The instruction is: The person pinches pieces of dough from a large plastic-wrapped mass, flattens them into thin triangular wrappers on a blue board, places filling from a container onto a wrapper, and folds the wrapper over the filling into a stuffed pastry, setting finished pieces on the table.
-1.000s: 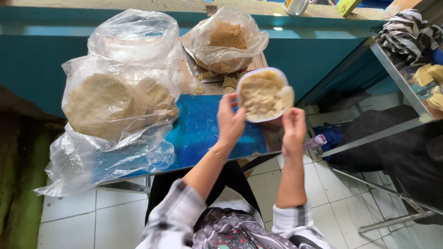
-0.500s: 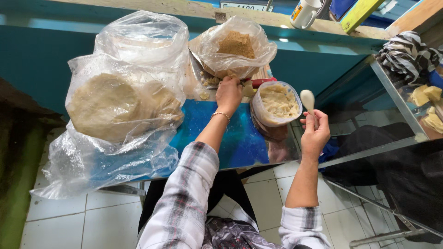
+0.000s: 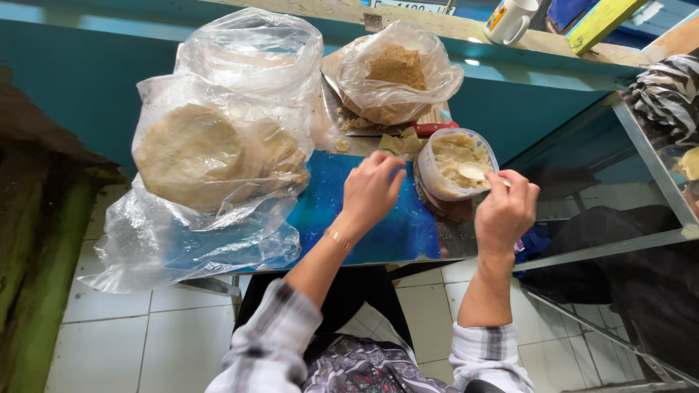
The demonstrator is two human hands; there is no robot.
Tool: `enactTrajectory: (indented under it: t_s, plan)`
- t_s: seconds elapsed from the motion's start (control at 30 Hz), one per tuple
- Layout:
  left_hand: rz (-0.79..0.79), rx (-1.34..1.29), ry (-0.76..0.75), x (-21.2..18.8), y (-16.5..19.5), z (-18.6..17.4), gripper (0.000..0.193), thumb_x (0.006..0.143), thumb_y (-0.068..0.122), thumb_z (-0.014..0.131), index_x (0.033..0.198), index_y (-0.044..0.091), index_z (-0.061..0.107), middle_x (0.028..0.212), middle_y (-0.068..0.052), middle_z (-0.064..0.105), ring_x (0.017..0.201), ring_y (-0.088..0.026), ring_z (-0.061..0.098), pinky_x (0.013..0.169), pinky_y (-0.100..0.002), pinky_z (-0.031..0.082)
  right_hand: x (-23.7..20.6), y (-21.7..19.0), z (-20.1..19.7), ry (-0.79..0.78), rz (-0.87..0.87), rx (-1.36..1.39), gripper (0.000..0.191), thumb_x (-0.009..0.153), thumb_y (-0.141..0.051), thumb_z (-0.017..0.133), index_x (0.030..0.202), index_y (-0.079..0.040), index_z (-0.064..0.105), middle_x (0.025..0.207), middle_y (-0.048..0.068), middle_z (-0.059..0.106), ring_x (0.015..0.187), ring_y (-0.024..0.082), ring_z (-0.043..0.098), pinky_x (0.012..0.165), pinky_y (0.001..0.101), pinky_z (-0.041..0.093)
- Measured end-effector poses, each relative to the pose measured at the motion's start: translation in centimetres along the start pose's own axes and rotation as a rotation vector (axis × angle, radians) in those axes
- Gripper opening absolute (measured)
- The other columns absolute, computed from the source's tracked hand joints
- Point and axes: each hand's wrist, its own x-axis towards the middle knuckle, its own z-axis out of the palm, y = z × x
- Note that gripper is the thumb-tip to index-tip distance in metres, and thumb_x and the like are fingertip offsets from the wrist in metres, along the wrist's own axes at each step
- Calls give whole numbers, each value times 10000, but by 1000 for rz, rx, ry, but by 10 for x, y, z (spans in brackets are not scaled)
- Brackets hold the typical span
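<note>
Down at the right end of the blue table top (image 3: 364,233), the right hand (image 3: 506,211) is closed around the handle of a pale spoon (image 3: 473,172), whose bowl sits in the mash inside a round clear plastic tub (image 3: 455,164). That tub stands near the table's right edge, just beside the left hand (image 3: 371,191), which hovers over the blue surface with fingers curled loosely; whether it pinches anything I cannot tell. Yellowish scraps (image 3: 400,143) lie at the tub's far-left side. Toward the far edge a clear bag of brown crumbly meal (image 3: 397,73) rests on a board, with a red-handled tool (image 3: 429,128) poking out beneath it. Across the left end spreads a big crumpled plastic bag holding a pale round lump of dough (image 3: 193,153), its loose film hanging over the near edge. Behind the table runs a teal wall (image 3: 65,65) topped by a wooden ledge with a white mug (image 3: 510,20). White floor tiles (image 3: 124,349) show below.
</note>
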Motion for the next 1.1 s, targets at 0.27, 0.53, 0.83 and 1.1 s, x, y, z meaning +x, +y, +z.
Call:
enactTrajectory:
  t_s: [0.27,0.53,0.83,1.1]
  plan:
    - [67,-241,-141,-116,12,-86,62,936,100,685,980,80,722,987,-98,711,897,-302,709,753,-371,566,29,-20,7,44,50,518,180,994,56,686,1137,-25,762,1120,130,649,1044,303,646,894,400,542]
    - [328,89,98,-161,29,-149,203,940,70,710,1139,110,716,1108,-57,695,1002,-252,685,919,-412,516,149,-59,164,76,-244,282,140,937,-5,652,1041,-21,744,1151,170,642,1121,363,591,944,492,467]
    - [149,815,285,-121,-9,-254,462,808,73,681,1253,193,706,1067,-19,679,1026,-219,656,1097,-564,379,103,-147,48,32,-195,656,298,917,89,587,1177,19,714,1317,229,647,1285,416,567,1122,508,433]
    - [320,720,227,-26,-40,-277,266,903,35,643,1110,179,725,916,-28,659,929,-239,668,830,-405,477,-17,-294,-77,-103,-725,557,432,898,-195,623,1288,-11,656,1232,154,702,1184,274,638,1071,419,436]
